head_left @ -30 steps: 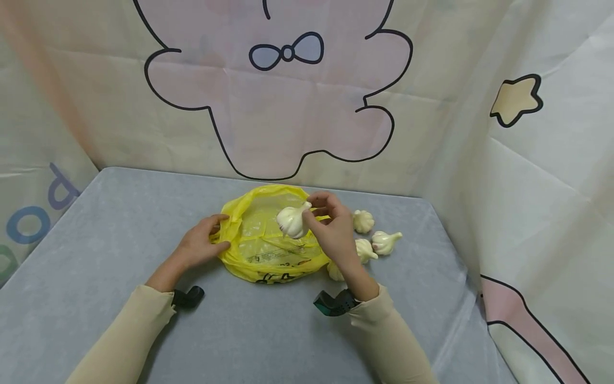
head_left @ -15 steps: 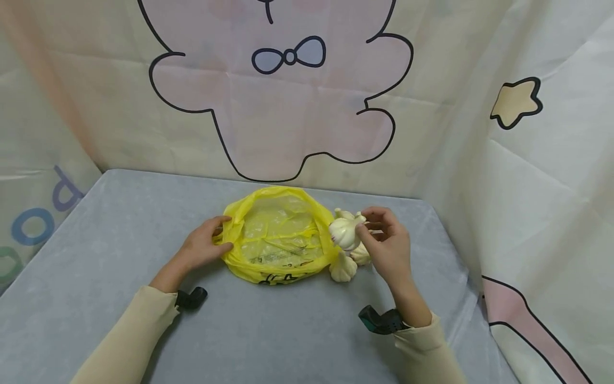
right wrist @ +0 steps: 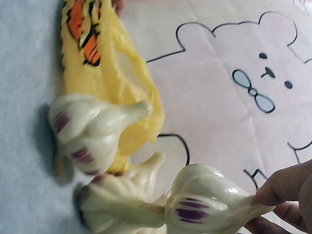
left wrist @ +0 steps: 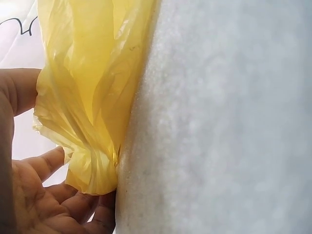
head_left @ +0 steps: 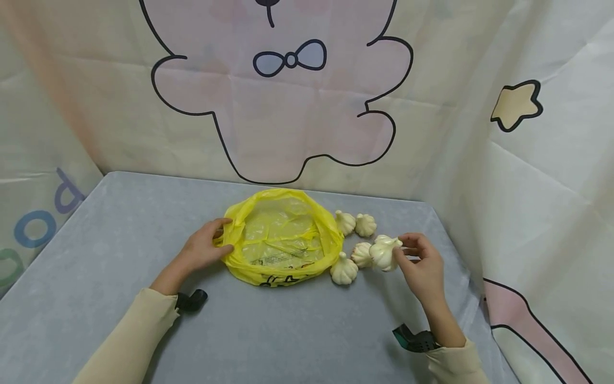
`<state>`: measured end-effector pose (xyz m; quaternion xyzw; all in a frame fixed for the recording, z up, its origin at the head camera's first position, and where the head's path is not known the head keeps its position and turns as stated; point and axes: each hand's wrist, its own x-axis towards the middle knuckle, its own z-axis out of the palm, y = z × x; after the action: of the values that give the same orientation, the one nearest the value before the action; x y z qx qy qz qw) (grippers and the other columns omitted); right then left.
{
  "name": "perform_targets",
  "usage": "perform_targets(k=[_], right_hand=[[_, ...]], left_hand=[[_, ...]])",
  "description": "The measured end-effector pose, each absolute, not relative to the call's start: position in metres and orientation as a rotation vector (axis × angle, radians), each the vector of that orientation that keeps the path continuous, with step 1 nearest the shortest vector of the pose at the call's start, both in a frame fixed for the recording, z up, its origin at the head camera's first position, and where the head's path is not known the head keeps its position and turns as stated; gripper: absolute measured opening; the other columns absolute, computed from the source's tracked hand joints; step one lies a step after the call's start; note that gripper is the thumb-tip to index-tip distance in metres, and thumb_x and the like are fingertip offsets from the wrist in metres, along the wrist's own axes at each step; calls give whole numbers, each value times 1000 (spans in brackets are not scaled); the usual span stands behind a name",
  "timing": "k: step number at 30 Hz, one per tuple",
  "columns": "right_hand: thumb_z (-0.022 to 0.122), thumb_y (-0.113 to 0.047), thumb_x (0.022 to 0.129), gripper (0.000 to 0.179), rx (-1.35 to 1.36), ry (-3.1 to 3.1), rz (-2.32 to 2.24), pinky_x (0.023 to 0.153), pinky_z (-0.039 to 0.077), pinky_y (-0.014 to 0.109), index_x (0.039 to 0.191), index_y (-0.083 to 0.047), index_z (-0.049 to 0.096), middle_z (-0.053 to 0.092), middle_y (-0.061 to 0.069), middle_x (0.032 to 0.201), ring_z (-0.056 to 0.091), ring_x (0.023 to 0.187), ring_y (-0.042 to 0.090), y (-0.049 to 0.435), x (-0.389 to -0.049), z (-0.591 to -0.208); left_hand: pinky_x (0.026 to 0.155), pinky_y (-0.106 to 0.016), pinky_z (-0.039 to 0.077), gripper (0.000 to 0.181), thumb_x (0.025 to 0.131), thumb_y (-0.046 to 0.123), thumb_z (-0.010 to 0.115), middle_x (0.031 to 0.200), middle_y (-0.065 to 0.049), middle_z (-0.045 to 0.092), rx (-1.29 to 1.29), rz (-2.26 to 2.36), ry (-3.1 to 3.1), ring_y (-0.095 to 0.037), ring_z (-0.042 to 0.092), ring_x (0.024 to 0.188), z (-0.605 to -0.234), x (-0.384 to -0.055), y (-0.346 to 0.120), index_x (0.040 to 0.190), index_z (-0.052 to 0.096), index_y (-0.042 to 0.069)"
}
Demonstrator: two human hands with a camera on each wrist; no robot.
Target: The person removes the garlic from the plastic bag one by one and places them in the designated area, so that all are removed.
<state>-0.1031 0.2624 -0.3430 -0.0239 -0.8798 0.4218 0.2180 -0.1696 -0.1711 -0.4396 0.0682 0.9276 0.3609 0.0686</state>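
A yellow plastic bag (head_left: 283, 234) lies with its mouth spread wide in the middle of the table. At its left rim my left hand (head_left: 203, 246) holds the plastic; the left wrist view has the gathered bag (left wrist: 90, 146) between thumb and fingers. Out to the right, my right hand (head_left: 422, 264) pinches a garlic bulb (head_left: 384, 253) by its stem. Purple patches show on that garlic bulb (right wrist: 200, 204) in the right wrist view. Several other bulbs lie right of the bag, among them a near garlic bulb (head_left: 344, 270) and a far garlic bulb (head_left: 366, 225).
A grey cloth covers the table (head_left: 268, 336). Behind it hangs a printed curtain (head_left: 288, 122) with a cartoon bear, and more curtain closes off both sides. Orange and black print (right wrist: 85, 34) shows on the bag's near side.
My right hand has carried the garlic bulb from over the bag's mouth rightward, past the loose bulbs. My left hand has stayed at the bag's rim.
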Motion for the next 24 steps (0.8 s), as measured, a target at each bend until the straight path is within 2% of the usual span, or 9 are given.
perform_targets(k=[3,10,14,20,24], right_hand=[[62,1,84,21,-119,-2463,1141,58,47,10,104,2,65,68,17,99,56,72,-5,266,-101,-344],[64,1,83,22,-187,-2437,1109,57,48,9,104,-3,67,67,5,94,56,70,-7,287,-108,-364],[63,2,82,21,-160,-2417,1144,56,48,10,103,2,66,67,6,90,57,69,-6,281,-103,-353],[61,4,82,20,-109,-2373,1217,54,46,10,102,8,64,64,-8,83,58,68,-5,277,-99,-345],[63,2,83,22,-154,-2371,1218,56,47,10,104,3,66,61,-15,83,58,70,-5,286,-104,-354]], left_hand=[[102,-56,43,69,86,29,63,144,-25,42,203,1108,2785,-43,49,127,-439,-168,-171,145,36,5],[102,-55,43,69,86,29,63,144,-25,43,190,1131,2773,-42,49,128,-439,-167,-172,145,36,6],[102,-56,43,69,87,30,62,144,-24,42,183,1105,2778,-42,49,128,-439,-168,-172,146,35,7],[103,-55,42,70,87,31,62,145,-23,41,174,1091,2772,-41,48,128,-438,-169,-171,147,34,7],[103,-55,42,70,87,31,62,144,-23,42,182,1078,2779,-41,49,127,-439,-169,-171,146,34,7]])
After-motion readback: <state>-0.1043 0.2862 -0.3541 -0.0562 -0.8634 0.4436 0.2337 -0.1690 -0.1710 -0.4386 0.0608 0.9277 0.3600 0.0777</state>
